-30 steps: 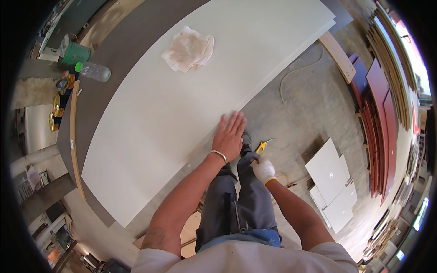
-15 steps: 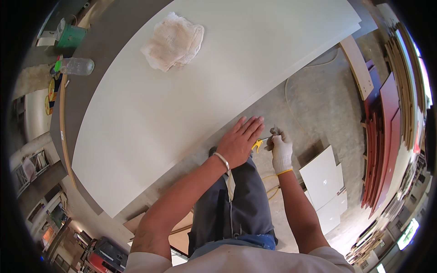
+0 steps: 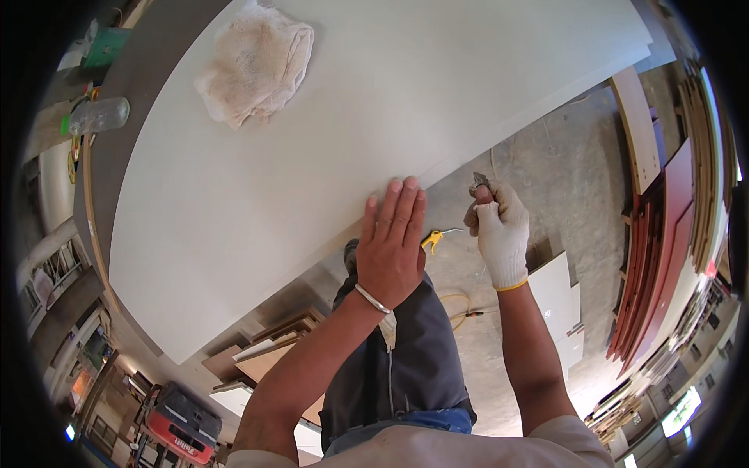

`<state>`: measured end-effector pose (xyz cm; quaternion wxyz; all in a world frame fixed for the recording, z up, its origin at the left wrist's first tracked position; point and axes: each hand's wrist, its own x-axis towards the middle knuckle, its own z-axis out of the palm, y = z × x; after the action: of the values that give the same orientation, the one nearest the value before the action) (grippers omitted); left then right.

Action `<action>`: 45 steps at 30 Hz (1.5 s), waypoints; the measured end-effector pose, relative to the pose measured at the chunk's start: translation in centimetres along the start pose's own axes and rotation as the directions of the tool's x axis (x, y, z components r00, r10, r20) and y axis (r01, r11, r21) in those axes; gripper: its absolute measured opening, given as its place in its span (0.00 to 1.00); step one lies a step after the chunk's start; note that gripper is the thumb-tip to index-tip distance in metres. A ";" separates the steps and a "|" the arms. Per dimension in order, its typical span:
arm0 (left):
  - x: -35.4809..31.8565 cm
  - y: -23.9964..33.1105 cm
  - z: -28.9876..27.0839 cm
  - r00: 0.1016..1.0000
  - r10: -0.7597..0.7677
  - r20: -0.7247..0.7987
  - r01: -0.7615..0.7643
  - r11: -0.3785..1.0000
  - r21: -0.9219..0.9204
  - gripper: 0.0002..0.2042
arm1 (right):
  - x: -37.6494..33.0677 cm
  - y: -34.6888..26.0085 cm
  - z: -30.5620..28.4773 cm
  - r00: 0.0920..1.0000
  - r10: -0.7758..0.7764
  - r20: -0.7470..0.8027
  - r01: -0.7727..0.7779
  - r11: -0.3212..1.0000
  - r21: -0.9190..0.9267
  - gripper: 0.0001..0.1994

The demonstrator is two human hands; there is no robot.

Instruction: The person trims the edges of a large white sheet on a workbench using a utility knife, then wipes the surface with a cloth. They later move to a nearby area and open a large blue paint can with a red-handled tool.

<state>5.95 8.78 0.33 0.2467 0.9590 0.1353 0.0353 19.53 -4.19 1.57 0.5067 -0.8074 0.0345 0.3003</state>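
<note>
Left hand (image 3: 390, 253) flat at edge of white panel (image 3: 335, 148); gloved right hand (image 3: 502, 234) clamped on small blade-like metal piece (image 3: 481, 180); best guide metal clear of bare fingertips

Dark grey surface (image 3: 148, 70): largely covered by a pale panel (image 3: 328, 179), on which a crumpled, stained cloth (image 3: 253, 66) is laid; a clear, green-capped bottle (image 3: 108, 115) is laid beside the panel. Concrete floor (image 3: 577, 148): a yellow air gun (image 3: 434, 239) and white boards (image 3: 555, 292) are laid upon it.
</note>
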 end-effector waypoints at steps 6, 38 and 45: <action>-0.8 -1.0 -3.7 0.998 0.056 -0.032 -0.061 0.984 -0.167 0.27 | 6.2 -2.2 -2.4 0.963 -0.240 -0.124 0.198 0.940 -0.279 0.08; -8.5 -24.1 -10.8 0.843 -0.293 -0.451 0.457 0.832 0.314 0.24 | 14.1 -5.3 -7.5 0.863 -0.499 -0.070 0.340 0.679 -0.650 0.09; -9.1 -24.7 -10.8 0.840 -0.318 -0.439 0.473 0.826 0.307 0.24 | 9.8 -4.0 -3.6 0.800 -0.596 0.068 0.470 0.552 -0.688 0.10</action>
<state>-10.25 32.04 -2.14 0.0155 0.9140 0.3829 0.1335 30.57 -2.82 0.80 0.2399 -0.9281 -0.2799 0.0515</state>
